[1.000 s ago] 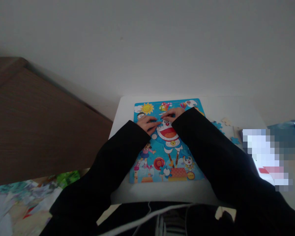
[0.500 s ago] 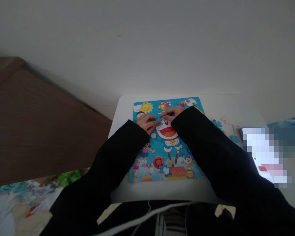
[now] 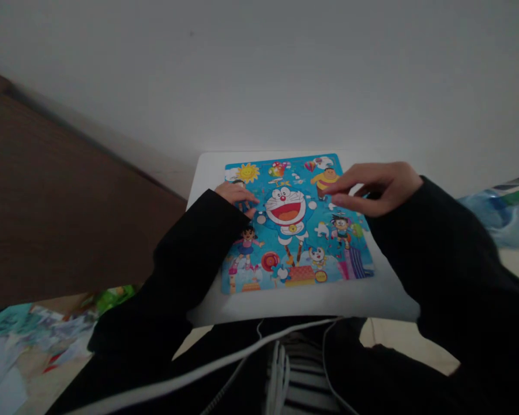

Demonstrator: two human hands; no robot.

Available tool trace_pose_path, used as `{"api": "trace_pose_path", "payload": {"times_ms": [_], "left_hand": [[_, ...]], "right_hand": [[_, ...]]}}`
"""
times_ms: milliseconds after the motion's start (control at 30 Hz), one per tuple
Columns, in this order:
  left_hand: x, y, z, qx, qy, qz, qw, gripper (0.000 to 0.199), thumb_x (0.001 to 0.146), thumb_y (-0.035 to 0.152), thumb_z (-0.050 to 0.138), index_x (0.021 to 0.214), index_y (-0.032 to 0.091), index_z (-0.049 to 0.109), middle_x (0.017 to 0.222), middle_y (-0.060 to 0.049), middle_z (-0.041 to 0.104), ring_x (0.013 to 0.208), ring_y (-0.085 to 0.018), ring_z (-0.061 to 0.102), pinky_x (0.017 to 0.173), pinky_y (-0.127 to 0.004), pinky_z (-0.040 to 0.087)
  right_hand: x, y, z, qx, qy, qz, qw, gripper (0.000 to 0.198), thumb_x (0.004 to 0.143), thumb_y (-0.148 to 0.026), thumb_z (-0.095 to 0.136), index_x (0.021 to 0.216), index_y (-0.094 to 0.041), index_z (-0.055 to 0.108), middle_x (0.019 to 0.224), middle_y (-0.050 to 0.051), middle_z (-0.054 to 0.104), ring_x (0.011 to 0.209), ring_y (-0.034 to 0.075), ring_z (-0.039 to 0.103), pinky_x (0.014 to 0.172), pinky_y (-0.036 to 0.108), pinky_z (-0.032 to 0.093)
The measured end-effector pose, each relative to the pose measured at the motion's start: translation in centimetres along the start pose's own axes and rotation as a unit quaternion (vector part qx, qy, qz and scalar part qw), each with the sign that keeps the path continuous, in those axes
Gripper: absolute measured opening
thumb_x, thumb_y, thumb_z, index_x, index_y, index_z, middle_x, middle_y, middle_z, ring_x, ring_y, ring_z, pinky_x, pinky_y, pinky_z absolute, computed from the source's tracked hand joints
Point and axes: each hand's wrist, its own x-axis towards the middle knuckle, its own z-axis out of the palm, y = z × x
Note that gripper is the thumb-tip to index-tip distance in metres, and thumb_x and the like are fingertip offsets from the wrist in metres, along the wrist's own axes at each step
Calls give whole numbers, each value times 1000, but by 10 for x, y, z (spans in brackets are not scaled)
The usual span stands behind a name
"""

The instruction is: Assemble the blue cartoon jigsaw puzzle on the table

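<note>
A jigsaw puzzle [image 3: 285, 216] with a blue cartoon cat in its middle lies flat on a small white table. On its left side rests my left hand [image 3: 239, 195], fingers a little apart, touching the surface with nothing visible in them. My right hand [image 3: 378, 187] is raised over the puzzle's upper right edge, thumb and forefinger stretched forward with a small gap between them; I see no piece there. A loose-looking blue and white puzzle piece [image 3: 280, 272] lies on the lower part of the picture. My right hand and sleeve hide what is beyond the puzzle's right edge.
The white table [image 3: 259, 308] stands against a pale wall [image 3: 259, 75]. A dark brown wooden panel [image 3: 78, 207] is at the left. Crumpled papers [image 3: 56, 334] litter the floor there. Clear plastic bottles [image 3: 501, 216] lie at the right, and a white cable [image 3: 211, 369] crosses my lap.
My right hand has lifted off the cat's head and moved right. My left hand has slid slightly left. The loose pieces and glowing phone at the right are now hidden behind my arm.
</note>
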Motion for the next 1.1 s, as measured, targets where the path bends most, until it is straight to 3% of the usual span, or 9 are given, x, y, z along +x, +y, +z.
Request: {"api": "trace_pose_path", "payload": {"times_ms": [100,267,367,500,633,733,867,1000,1100], "left_hand": [[-12,9,-10,12,-84,-21,996,12,72,30,61,82,25,66,87,0,69,84,-18,62,91,-37,40],[-31,21,-9,32,-130,-48,990,9,70,30,62,76,26,65,88,0,69,89,-21,60,106,-49,19],[-37,24,-10,55,-138,-47,988,10,72,33,58,76,26,65,90,1,69,93,-21,59,107,-48,14],[-42,38,-18,68,-110,-45,991,21,74,45,56,76,26,65,92,1,69,99,-22,57,108,-48,10],[-50,65,-20,55,-107,-30,992,26,76,47,53,86,28,66,88,2,69,92,-20,60,109,-49,6],[-50,77,-25,57,-113,-25,992,29,79,48,49,92,28,65,86,1,69,90,-19,62,109,-51,7],[-29,69,-35,114,-102,-66,986,39,72,54,57,96,25,65,94,-3,68,92,-24,61,106,-53,16],[7,43,-24,159,-115,-160,968,40,71,49,62,104,26,65,103,-4,66,103,-28,57,105,-53,23],[27,20,0,159,-132,-178,962,37,72,41,64,105,25,64,99,-3,68,100,-24,59,99,-46,35]], "right_hand": [[-42,-6,11,-7,-23,-55,998,10,71,-26,65,76,-19,69,66,1,67,55,8,59,46,18,47],[-92,-4,60,-12,-12,-96,995,8,75,-23,60,77,-19,67,65,1,66,56,8,59,51,19,48],[-98,3,101,-54,31,-145,987,17,77,-27,57,87,-18,66,76,3,69,67,12,62,63,24,50],[-97,8,151,-187,12,-135,973,28,72,-28,59,98,-18,66,81,5,69,70,16,60,68,28,48],[-99,3,162,-224,34,-90,970,28,69,-21,58,94,-18,67,71,4,67,62,15,58,61,27,46],[-84,0,142,-178,39,-64,981,28,71,-24,56,96,-17,66,72,4,66,60,14,58,60,25,47],[-26,6,118,-146,107,39,983,25,72,-36,60,86,-17,66,78,4,67,65,12,60,62,22,48],[28,28,129,-144,52,134,979,29,70,-38,64,89,-15,65,82,5,68,73,15,63,70,26,49],[40,46,141,-83,30,191,978,28,74,-39,60,89,-17,67,79,4,69,73,15,64,70,26,50]]}}
